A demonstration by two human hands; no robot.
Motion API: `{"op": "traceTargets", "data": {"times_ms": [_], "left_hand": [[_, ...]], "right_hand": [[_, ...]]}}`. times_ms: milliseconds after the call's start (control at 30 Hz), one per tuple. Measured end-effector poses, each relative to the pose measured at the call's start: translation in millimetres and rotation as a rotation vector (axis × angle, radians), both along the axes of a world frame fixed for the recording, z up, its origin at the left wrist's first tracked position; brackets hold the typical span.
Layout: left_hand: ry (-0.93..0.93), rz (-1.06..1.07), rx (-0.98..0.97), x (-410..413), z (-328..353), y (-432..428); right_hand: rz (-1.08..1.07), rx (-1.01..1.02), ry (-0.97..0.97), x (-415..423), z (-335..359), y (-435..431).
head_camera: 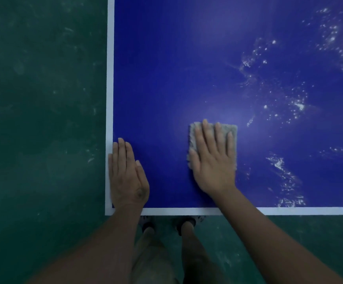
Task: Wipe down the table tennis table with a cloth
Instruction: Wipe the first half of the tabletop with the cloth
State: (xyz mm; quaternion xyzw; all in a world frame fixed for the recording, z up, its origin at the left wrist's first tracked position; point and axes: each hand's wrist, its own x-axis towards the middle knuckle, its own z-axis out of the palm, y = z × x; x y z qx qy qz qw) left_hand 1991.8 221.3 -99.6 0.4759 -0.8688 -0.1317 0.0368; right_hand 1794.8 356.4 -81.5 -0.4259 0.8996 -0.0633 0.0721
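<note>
Standing at the near left corner of the table (pixel 166 68), the person looks straight down. Nearest the camera are two bare forearms reaching forward over legs in khaki fabric. Dark shoes (pixel 185 224) are planted on the green floor (pixel 33 99), just short of the table's edge. The floor is scuffed with pale marks.

A white border line (pixel 187 211) runs along the near edge and up the left edge of the blue top, meeting at the corner. The left hand (pixel 127 177) lies flat on that corner, palm down, fingers straight and close together, holding nothing. Its outer edge rests on the left white line and its wrist crosses the near one.

A little farther in and to the right, the right hand (pixel 213 160) is spread flat, palm down, pressing on the cloth (pixel 233 131). Its fingers are straight and slightly fanned, not curled round the cloth. The cloth is a greyish, fuzzy folded pad lying flat on the blue surface, near the front edge and well apart from the left hand. It shows past the fingertips and along both sides of the hand.

Beyond and to the right of the cloth, white specks and smears (pixel 289 103) are scattered over the blue top, reaching toward the far right.
</note>
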Motion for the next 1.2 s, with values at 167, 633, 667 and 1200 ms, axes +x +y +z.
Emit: {"op": "traceTargets", "data": {"times_ms": [167,633,667,1200], "left_hand": [[0.026,-0.025,-0.007,2,0,0],[0.023,-0.037,0.007,1,14,2],[0.023,-0.039,0.011,1,14,2],[0.205,-0.184,0.092,-6,18,16]], "right_hand": [[0.241,-0.038,-0.079,69,-7,-18],[0.009,0.066,-0.053,84,-2,82],[0.036,0.063,-0.059,76,-2,91],[-0.369,0.160,0.003,-4,10,171]]}}
